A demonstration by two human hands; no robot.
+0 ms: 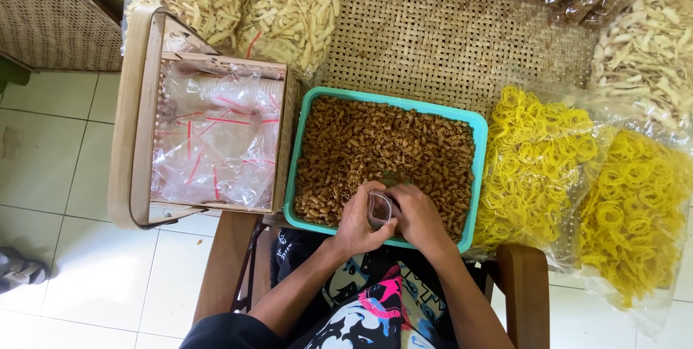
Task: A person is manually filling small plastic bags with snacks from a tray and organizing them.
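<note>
A teal plastic tray (pixel 482 127) full of small brown curled snack pieces sits on a woven mat in front of me. My left hand (pixel 359 224) and my right hand (pixel 421 217) meet at the tray's near edge, both gripping a small clear plastic bag (pixel 378 208) held between them just over the brown pieces. The bag's mouth faces up; whether anything is in it is hard to tell.
A wooden basket (pixel 137 111) at the left holds empty clear zip bags with red strips. Big bags of yellow ring crackers (pixel 538 161) lie at the right, pale stick crackers (pixel 289 10) at the back. Wooden chair arms (pixel 523 291) flank my lap. White tiled floor lies left.
</note>
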